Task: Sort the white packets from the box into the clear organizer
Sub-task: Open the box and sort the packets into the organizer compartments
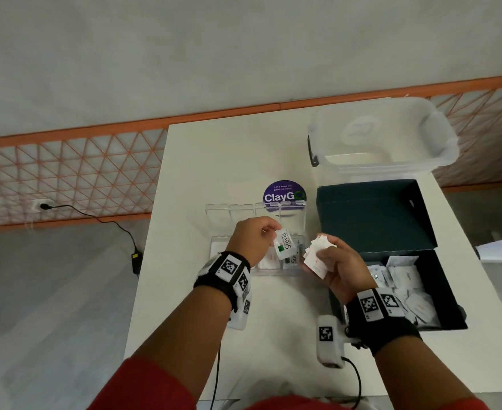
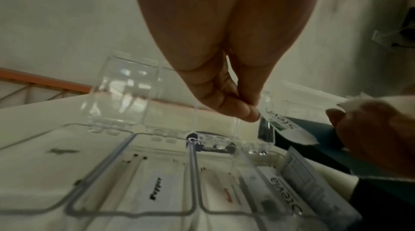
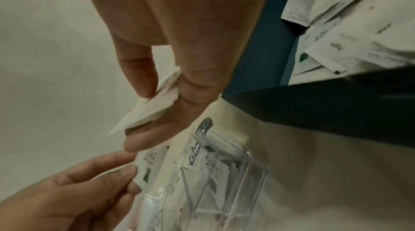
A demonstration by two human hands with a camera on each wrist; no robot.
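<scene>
My left hand [image 1: 260, 232] pinches a white Stevia packet [image 1: 284, 243] by its top corner, just above the right end of the clear organizer [image 1: 302, 220]. The same Stevia packet [image 2: 289, 129] hangs from my fingertips [image 2: 249, 113] in the left wrist view. My right hand [image 1: 337, 261] grips a small fan of white packets [image 1: 317, 255] with red print, beside the organizer and left of the dark box [image 1: 448, 294]. That fan of packets [image 3: 150, 109] sits between thumb and fingers in the right wrist view. The organizer's compartments [image 2: 161, 188] hold Pepper, red-print and Stevia packets.
The dark box's raised lid [image 1: 374, 214] stands behind its tray, which holds several loose white packets [image 1: 406, 288]. A large clear plastic tub [image 1: 383, 137] sits at the table's far right. A purple round sticker [image 1: 283, 193] lies behind the organizer. A cable and charger [image 1: 136, 258] lie on the floor at the left.
</scene>
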